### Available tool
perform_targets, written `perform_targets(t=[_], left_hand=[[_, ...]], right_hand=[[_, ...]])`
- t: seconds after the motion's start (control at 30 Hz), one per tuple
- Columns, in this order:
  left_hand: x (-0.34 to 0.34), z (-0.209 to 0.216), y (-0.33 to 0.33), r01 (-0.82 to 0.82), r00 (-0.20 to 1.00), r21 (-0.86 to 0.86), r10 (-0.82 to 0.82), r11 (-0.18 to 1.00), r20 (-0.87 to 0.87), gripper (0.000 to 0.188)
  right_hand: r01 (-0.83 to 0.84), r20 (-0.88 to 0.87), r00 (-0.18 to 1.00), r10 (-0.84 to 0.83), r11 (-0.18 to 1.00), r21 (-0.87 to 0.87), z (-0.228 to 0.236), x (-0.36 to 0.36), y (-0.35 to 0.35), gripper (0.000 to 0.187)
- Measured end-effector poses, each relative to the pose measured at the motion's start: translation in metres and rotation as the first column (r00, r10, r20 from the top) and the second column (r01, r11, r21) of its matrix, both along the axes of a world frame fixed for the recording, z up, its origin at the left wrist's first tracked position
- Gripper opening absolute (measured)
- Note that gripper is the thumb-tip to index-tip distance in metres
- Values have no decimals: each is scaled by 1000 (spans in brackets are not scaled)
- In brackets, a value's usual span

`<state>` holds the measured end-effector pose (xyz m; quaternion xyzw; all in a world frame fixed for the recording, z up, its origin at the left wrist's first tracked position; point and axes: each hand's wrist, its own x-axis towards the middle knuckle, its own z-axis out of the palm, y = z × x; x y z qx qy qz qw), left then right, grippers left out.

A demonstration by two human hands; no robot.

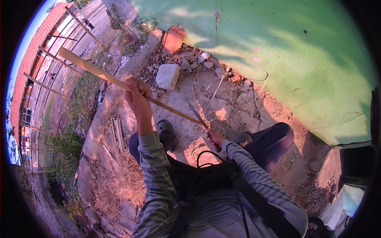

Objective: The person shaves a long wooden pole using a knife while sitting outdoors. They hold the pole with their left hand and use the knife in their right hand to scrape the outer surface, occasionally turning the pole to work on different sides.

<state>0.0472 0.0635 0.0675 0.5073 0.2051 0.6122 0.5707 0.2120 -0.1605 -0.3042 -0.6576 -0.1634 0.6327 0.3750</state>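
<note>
A long, pale bamboo strip (105,75) slants across in front of me, its wide end at the upper left and its thin end near my right hand. My left hand (137,90) is wrapped round it about midway. In my right hand (216,138) is a knife (196,112), its narrow dark blade pointing up and away from me. The blade crosses the strip close to its thin end; whether the edge bites into it I cannot make out. Below that hand, part of the handle shows.
A whitish stone block (168,77) and an orange clay piece (173,39) lie ahead by a green wall (285,51). Thin shavings (246,101) litter the ground. Split sticks (116,133) and a straw-like heap (119,178) are at my left. Poles and a red-roofed building (37,47) stand farther left.
</note>
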Motion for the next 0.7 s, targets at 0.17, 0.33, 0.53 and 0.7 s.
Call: perform_targets(t=[0.17,0.33,0.53,0.7], left_hand=[[15,-5,-8,190,975,-33,-184,981,127,49],[1,-4,-18,207,966,-57,-195,977,170,48],[-5,-9,-35,172,965,-94,-148,981,218,48],[-11,-7,-51,79,988,-106,-64,991,139,54]], right_hand=[[-41,192,980,42,999,-12,-14,12,-10,57],[-326,706,674,217,945,20,-5,-2,-15,52],[-222,630,733,256,966,-135,-33,16,-42,44],[-249,644,728,235,966,-71,-27,6,-40,38]])
